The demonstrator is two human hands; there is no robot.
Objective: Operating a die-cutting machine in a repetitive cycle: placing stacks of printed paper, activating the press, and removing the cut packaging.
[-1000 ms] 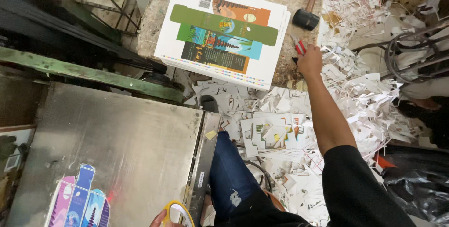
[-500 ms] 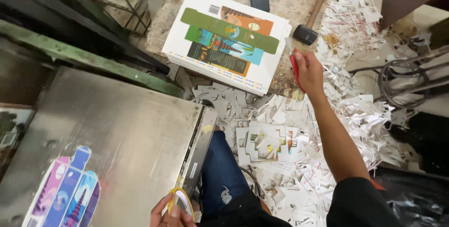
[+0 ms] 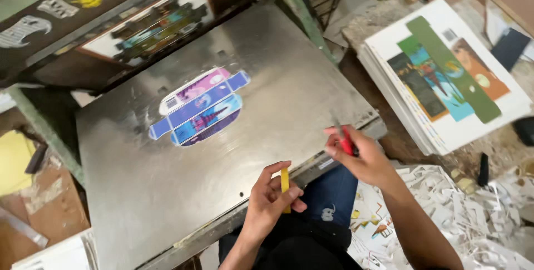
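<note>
A: Obs. 1, yellow strip: upright, pinched between thumb and fingers of the left hand, at the near edge of the steel plate

B: Red tool?

A: Small, red-handled, tip dark. The right hand is closed around it, just off the plate's right corner

B: Surroundings?

A: Flat printed carton blank, purple and blue, lies mid-plate, well apart from both hands. Stack of printed sheets to the right. White paper offcuts on the floor beside the person's knee
</note>
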